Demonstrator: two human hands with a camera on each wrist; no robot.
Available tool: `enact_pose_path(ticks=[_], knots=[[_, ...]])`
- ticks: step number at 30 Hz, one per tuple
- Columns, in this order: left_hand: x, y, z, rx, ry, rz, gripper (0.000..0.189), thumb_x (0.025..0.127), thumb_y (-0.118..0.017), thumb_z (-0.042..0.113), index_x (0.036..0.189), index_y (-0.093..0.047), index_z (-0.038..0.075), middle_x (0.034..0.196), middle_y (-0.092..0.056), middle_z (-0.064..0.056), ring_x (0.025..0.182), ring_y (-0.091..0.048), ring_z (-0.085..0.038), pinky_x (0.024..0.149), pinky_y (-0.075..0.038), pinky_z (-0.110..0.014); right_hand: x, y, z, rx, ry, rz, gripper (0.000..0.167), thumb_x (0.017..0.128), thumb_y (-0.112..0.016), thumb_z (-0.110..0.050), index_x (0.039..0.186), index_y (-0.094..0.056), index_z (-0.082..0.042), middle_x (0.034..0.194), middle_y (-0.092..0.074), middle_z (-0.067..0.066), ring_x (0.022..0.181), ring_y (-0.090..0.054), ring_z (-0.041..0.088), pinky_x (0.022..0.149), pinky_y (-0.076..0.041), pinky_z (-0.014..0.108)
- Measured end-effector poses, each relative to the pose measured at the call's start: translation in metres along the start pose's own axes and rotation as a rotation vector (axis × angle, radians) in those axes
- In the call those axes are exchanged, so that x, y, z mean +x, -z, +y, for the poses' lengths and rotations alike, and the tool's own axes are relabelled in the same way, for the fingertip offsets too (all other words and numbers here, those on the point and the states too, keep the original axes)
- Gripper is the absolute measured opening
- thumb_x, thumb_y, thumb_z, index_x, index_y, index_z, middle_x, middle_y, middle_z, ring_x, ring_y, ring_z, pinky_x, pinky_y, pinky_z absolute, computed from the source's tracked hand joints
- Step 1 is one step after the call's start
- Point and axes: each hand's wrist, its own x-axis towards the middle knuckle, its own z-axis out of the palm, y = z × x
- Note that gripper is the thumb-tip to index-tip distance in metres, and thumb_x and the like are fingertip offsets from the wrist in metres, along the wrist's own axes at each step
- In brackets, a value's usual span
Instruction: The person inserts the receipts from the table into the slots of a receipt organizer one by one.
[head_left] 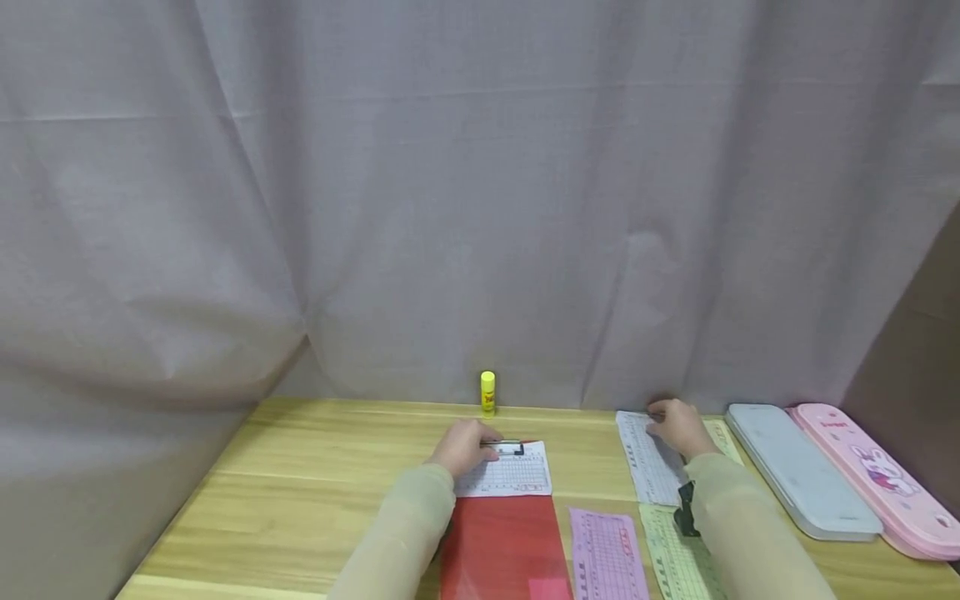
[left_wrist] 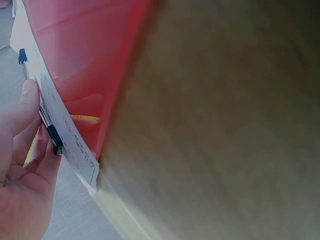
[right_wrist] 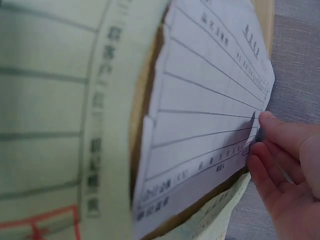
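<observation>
Right at the near edge, two pale sleeves [head_left: 750, 533] stretch forward over the wooden tabletop [head_left: 285, 500], the left forearm angling up and inward, the right one slanting in from the lower right corner. Between them lies the red clipboard [head_left: 502, 542], its near end running out of frame, with a violet slip [head_left: 607, 554] just beside it and a green slip [head_left: 678, 554] next along. On to the far end of the clipboard, where a white form [head_left: 517, 479] lies across the red, and here's the left hand [head_left: 461, 448]: wrist low, fingers pointing rightward, thumb along one side of the metal clip [left_wrist: 54, 139] and fingers curled behind it, clamped on in a firm pinch. Well apart from it, the right hand [head_left: 678, 427] bends at the wrist over the white slip [head_left: 648, 467], thumb and fingertips pinching its far edge; that slip overlaps the green one, and its printed rows show clearly in the right wrist view. Off to the right, a pale grey case [head_left: 802, 471] sits side by side with a pink case [head_left: 881, 483] bearing a rabbit picture. Farther back, a yellow glue stick [head_left: 488, 393] stands upright near the far edge, and behind everything hangs a grey curtain [head_left: 480, 208].
</observation>
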Motion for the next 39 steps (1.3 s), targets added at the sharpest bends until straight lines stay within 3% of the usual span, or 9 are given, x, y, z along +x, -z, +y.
enact_pose_path(ticks=[10,16,30,39], knots=[[0.000,0.001,0.002,-0.001,0.021,-0.011,0.026,0.078,-0.077,0.018,0.103,-0.075,0.013,0.101,-0.073,0.003,0.100,-0.066,-0.016,0.087,-0.051,-0.029,0.002,-0.007,0.000,-0.011,-0.053,-0.044,0.043,0.084,-0.066,-0.002,0.120,-0.052,0.016,0.125,-0.050,0.036,0.117,-0.046,0.052,0.095,-0.041,0.057],[0.000,0.004,0.002,-0.001,0.017,-0.009,0.026,0.077,-0.077,0.018,0.102,-0.075,0.013,0.101,-0.073,0.002,0.099,-0.066,-0.016,0.087,-0.051,-0.029,0.002,-0.007,-0.001,-0.037,-0.009,-0.024,0.044,0.083,-0.067,-0.005,0.117,-0.052,0.019,0.117,-0.051,0.038,0.112,-0.047,0.053,0.095,-0.041,0.058],[-0.001,0.004,0.005,0.000,0.029,-0.019,0.025,0.078,-0.077,0.019,0.102,-0.075,0.014,0.100,-0.073,0.003,0.099,-0.066,-0.015,0.087,-0.051,-0.028,-0.002,-0.012,0.008,0.052,-0.027,0.092,0.031,0.080,-0.069,-0.005,0.101,-0.053,0.013,0.095,-0.059,0.028,0.089,-0.057,0.041,0.077,-0.047,0.051],[-0.001,0.004,0.005,0.004,0.030,-0.013,0.025,0.078,-0.077,0.018,0.102,-0.075,0.014,0.100,-0.073,0.004,0.099,-0.066,-0.015,0.087,-0.052,-0.028,-0.007,-0.007,0.006,0.048,0.002,0.181,0.014,0.088,-0.060,-0.007,0.091,-0.061,0.007,0.079,-0.062,0.018,0.069,-0.056,0.027,0.058,-0.046,0.038]])
